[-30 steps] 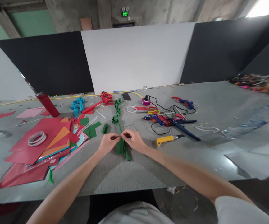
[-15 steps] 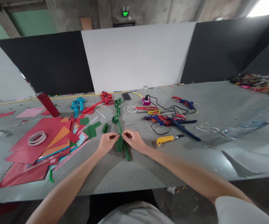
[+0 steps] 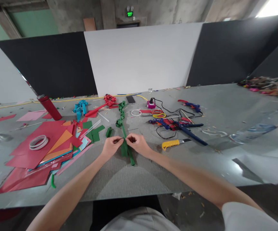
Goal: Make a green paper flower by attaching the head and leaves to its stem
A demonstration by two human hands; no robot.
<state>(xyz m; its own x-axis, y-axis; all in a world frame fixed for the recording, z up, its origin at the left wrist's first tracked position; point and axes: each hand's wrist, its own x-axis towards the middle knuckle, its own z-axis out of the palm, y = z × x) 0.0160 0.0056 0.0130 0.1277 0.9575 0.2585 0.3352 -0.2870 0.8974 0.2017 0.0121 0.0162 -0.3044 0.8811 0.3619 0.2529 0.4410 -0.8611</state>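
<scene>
A green paper flower (image 3: 120, 119) lies upright on the table in front of me, its curled blossoms at the far end and a rolled stem (image 3: 131, 158) running toward me. Against that stem is a flat green paper piece (image 3: 124, 150). My left hand (image 3: 111, 146) pinches the paper piece at its upper left edge. From the other side, my right hand (image 3: 139, 145) pinches at the stem and paper, thumb and forefinger together. The fingertips of both hands nearly meet, and they hide the joint between stem and paper.
Left of my hands lie stacked coloured papers (image 3: 40, 144) with white tape rolls (image 3: 38, 142), and a red bottle (image 3: 49, 107). Glue guns (image 3: 161, 122), a yellow-handled cutter (image 3: 170, 144), scissors (image 3: 158, 114) and a phone (image 3: 130, 99) lie right and beyond. Black cords cross there.
Both hands stay almost in place, pinching at the stem. The green paper piece has shifted very slightly. At the far right, the clear sheet by the table edge has moved.
</scene>
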